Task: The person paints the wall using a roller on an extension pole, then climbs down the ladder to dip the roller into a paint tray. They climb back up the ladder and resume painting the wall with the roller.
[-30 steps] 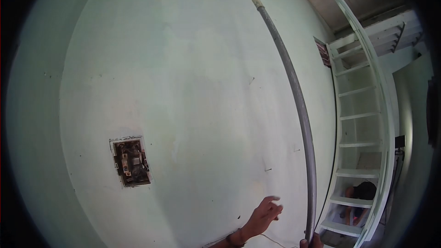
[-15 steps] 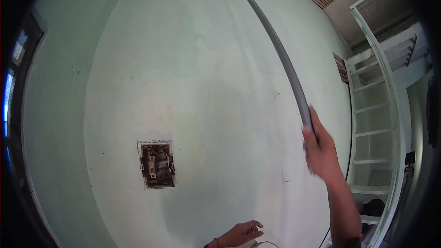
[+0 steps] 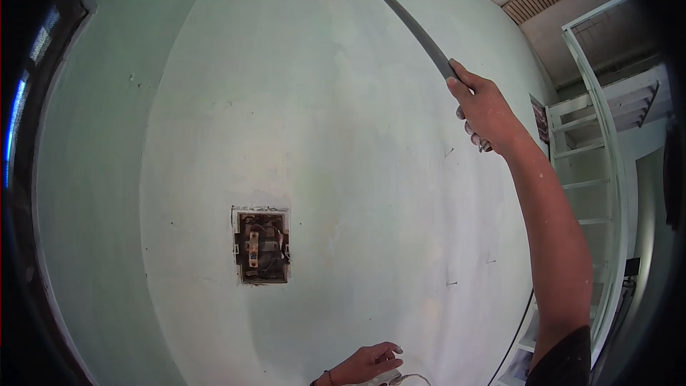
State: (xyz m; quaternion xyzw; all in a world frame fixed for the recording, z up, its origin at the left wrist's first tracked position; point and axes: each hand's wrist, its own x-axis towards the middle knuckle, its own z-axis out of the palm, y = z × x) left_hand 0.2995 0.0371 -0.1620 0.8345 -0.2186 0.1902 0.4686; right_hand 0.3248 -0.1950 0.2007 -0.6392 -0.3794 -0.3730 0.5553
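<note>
My right hand (image 3: pixel 480 106) is wrapped round the lower end of a long grey pole (image 3: pixel 407 20), which slants up and left to the top edge of the view against the pale green wall (image 3: pixel 343 171). My left hand (image 3: pixel 368 363) is low at the bottom centre, fingers curved and partly apart. Beneath it are a pale object and a thin light cord (image 3: pixel 414 377); whether that hand holds them is hard to tell.
An open electrical box (image 3: pixel 263 246) with wires is set in the wall. Nails (image 3: pixel 451 284) stick out to its right. A white ladder-like frame (image 3: pixel 607 129) stands at the right, and a dark-framed window (image 3: pixel 39 64) is at the far left.
My right hand has moved up with the pole, showing more of the forearm and a dark sleeve. My left hand has hardly moved. The view has shifted slightly.
</note>
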